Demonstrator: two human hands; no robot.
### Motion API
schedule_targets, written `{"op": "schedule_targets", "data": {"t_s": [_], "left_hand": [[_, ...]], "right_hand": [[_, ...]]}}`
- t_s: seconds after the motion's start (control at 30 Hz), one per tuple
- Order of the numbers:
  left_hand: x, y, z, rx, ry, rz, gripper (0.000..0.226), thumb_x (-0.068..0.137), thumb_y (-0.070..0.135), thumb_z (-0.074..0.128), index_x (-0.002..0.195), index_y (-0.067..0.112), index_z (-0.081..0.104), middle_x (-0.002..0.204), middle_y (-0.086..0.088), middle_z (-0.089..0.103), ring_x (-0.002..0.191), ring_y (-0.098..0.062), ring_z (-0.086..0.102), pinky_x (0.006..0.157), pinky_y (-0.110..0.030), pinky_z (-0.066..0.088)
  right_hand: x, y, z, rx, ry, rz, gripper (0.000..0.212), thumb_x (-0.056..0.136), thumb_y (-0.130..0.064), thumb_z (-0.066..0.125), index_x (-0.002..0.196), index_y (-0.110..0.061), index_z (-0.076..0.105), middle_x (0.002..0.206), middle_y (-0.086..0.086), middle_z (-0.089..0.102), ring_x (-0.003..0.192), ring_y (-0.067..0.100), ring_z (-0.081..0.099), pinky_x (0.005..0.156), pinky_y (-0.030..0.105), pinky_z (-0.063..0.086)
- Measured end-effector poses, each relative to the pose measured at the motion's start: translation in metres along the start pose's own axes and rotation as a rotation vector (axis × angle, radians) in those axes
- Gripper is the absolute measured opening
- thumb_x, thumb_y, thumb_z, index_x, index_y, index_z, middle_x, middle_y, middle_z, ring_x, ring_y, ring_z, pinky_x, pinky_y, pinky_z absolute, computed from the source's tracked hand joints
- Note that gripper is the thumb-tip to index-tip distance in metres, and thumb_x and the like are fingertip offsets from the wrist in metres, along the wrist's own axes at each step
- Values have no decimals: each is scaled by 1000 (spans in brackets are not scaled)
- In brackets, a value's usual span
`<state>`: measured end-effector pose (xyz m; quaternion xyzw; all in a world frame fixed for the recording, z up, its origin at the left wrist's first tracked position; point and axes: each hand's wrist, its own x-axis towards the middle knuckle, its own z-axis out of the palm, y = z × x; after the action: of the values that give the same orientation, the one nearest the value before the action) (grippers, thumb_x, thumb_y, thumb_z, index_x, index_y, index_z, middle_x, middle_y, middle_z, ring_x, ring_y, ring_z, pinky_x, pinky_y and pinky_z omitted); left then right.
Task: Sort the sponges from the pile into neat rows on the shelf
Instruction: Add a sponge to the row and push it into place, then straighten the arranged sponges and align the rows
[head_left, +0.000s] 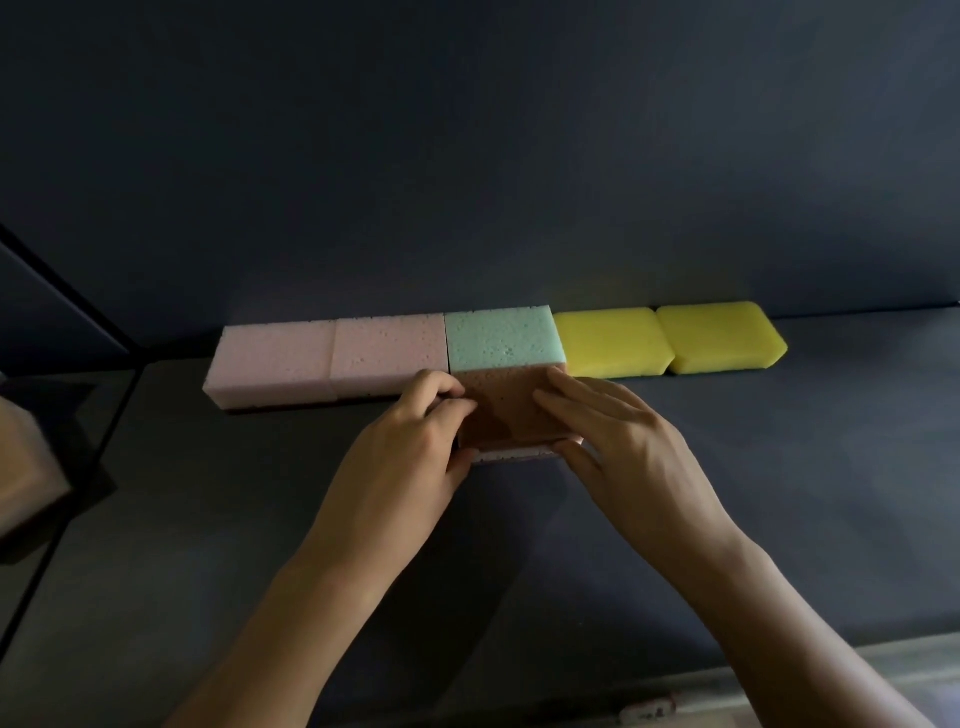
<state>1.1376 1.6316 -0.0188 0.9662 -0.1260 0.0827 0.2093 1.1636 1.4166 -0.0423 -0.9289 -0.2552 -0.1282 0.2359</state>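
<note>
From where I'm standing, the left hand (415, 431) is curling its fingers tight together round the left edge of the shadowed pink sponge (511, 415), thumb pinching from the near side. The sponge itself is sitting on the shelf (208, 519), directly in front of the teal sponge (501, 338) and touching it. The right hand (618, 431) is laying its fingers close together over the top, thumb tucked against the near edge.

What I'd worry about: the foam is soft, so a hard squeeze could leave it sitting crooked once released. A shove backward could also be nudging the teal one out of its line against the wall (467, 156).

Looking around, a black frame (67, 301) is slanting across the far left with something beige (26, 457) below it, too dim to identify. Two pink sponges (332, 358) are lying edge to edge, then the teal, then two yellow sponges (670, 338) touching. Nothing is blocking the front row on either side.
</note>
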Motion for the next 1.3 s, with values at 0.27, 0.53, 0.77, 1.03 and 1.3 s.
{"op": "schedule_targets", "data": {"t_s": [0.27, 0.53, 0.77, 1.03, 1.3], "left_hand": [[-8, 4, 3, 69, 22, -14, 44, 80, 18, 75, 122, 13, 65, 129, 4, 53, 108, -15, 60, 83, -23, 50], [-41, 4, -7, 101, 113, -69, 53, 83, 35, 66, 131, 16, 56, 130, 2, 50, 115, -16, 54, 86, -28, 51], [-88, -20, -27, 199, 217, -234, 44, 81, 35, 68, 121, 17, 65, 120, 1, 58, 104, -20, 61, 76, -33, 53], [-155, -68, -86, 328, 251, -450, 42, 84, 40, 61, 119, 18, 63, 121, 0, 56, 103, -24, 60, 78, -38, 54], [-214, -124, -136, 396, 269, -606, 37, 83, 40, 61, 115, 22, 63, 119, 3, 57, 102, -21, 60, 78, -34, 50]], "right_hand": [[-2, -2, -5, 7, -39, 39, 54, 83, -14, 75, 133, -23, 59, 142, -6, 53, 125, 18, 54, 95, 40, 53], [-5, -29, -22, -39, -35, 7, 60, 82, -29, 75, 137, -25, 51, 145, -1, 49, 134, 22, 43, 104, 43, 43], [12, -85, -1, 38, -47, -157, 46, 86, -35, 70, 128, -21, 60, 133, -1, 57, 121, 24, 54, 97, 46, 50], [45, -182, 36, 128, -126, -366, 47, 88, -37, 67, 131, -21, 59, 133, 0, 57, 121, 20, 56, 96, 38, 51], [66, -275, 75, 181, -193, -483, 48, 88, -38, 67, 133, -23, 56, 136, -1, 55, 123, 20, 53, 100, 39, 48]]}}
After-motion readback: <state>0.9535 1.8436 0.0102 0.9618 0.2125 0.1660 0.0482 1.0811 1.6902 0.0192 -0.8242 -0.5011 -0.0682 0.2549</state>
